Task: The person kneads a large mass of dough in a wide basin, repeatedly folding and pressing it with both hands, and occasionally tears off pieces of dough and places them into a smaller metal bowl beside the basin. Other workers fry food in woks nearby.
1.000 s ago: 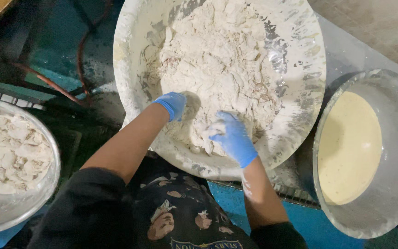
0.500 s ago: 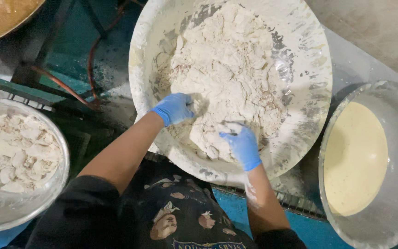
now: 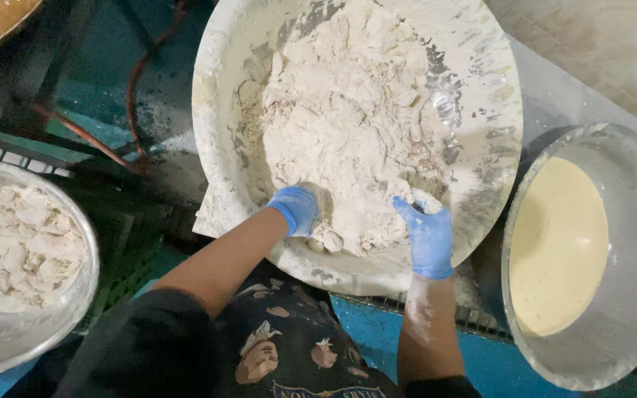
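Note:
A big round metal basin (image 3: 495, 88) holds a heap of flour-coated pieces (image 3: 348, 125). Both my hands wear blue gloves. My left hand (image 3: 296, 208) is dug into the near left side of the heap, its fingers buried in flour. At the near right side my right hand (image 3: 425, 232) rests on the heap with its fingertips closed on a floured piece (image 3: 423, 200).
A metal bowl (image 3: 82, 295) at the left holds more floured pieces. A metal pot (image 3: 628, 191) at the right holds pale yellow batter. A red hose (image 3: 134, 96) runs over dark ground at the upper left. A blue surface (image 3: 495, 361) lies near my body.
My hands have moved further apart on the heap. The right hand has shifted right and lifted out of the flour. The view has shifted slightly.

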`<act>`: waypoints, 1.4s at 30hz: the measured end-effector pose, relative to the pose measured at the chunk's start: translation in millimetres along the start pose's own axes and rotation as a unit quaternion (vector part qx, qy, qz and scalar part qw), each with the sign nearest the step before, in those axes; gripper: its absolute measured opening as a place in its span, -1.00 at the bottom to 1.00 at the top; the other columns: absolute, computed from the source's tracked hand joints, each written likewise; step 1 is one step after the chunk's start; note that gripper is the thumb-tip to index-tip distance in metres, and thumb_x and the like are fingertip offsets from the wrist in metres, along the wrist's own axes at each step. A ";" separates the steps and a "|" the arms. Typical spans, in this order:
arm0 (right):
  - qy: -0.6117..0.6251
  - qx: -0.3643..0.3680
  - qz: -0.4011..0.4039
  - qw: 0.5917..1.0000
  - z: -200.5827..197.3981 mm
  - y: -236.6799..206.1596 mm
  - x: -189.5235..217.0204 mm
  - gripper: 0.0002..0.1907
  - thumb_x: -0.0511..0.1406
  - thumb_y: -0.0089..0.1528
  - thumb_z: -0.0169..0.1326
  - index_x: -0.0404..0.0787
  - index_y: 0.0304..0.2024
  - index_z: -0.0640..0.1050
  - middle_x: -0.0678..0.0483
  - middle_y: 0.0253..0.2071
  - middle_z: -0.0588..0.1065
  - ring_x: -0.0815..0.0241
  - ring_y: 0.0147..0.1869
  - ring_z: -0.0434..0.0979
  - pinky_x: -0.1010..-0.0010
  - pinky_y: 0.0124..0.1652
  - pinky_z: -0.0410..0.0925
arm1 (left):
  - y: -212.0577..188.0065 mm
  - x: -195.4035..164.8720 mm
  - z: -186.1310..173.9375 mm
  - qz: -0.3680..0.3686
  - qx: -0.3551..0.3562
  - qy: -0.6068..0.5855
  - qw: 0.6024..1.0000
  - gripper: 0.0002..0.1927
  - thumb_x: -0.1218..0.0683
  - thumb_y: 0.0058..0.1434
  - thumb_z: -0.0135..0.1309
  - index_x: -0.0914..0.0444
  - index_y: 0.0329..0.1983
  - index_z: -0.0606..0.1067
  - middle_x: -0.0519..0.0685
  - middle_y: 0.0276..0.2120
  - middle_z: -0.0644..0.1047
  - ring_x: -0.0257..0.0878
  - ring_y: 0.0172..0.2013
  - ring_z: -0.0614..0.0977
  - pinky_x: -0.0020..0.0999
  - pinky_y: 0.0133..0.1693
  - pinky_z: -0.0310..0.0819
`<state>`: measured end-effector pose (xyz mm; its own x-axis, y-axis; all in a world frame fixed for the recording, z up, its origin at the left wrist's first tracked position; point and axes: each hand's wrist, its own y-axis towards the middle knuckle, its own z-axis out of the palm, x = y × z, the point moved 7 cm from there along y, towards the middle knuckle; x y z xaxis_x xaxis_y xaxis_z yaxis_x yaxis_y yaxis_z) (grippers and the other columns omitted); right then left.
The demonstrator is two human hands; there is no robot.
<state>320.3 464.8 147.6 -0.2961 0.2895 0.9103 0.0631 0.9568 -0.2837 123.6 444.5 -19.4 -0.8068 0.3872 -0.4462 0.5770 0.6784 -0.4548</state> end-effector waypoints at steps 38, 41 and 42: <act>0.156 0.012 0.007 0.988 0.0 -4.4 -31.3 -0.62 -0.47 0.25 0.14 -0.42 0.14 0.55 0.06 0.02 0.59 0.30 0.05 0.57 0.49 0.08 0.40 | -46.9 -24.6 -2.4 -0.044 -0.057 0.035 0.997 -0.76 -0.01 0.08 0.11 0.20 -0.38 0.69 0.10 -0.28 0.66 0.03 -0.10 0.63 -0.06 -0.09 0.52; 0.195 0.010 0.027 0.980 -4.2 1.8 -46.3 -0.62 -0.47 0.29 0.12 -0.40 0.17 0.54 0.03 0.04 0.58 0.28 0.06 0.56 0.48 0.09 0.40 | -44.9 -30.9 5.3 -0.057 -0.069 0.027 0.996 -0.78 0.05 0.09 0.07 0.20 -0.34 0.68 0.12 -0.27 0.65 0.05 -0.13 0.65 -0.03 -0.11 0.53; 0.220 0.011 0.036 0.975 -5.3 4.2 -51.3 -0.62 -0.47 0.30 0.12 -0.40 0.18 0.54 0.01 0.06 0.57 0.27 0.07 0.56 0.47 0.10 0.40 | -44.5 -29.8 4.4 -0.068 -0.077 0.013 0.995 -0.78 0.08 0.12 0.05 0.19 -0.31 0.68 0.13 -0.25 0.65 0.06 -0.15 0.66 -0.01 -0.12 0.54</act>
<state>340.8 454.1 101.3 0.1458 0.3433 0.9278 0.0466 0.9344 -0.3531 122.5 400.0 10.7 -0.8799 0.3001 -0.3684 0.4382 0.8122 -0.3851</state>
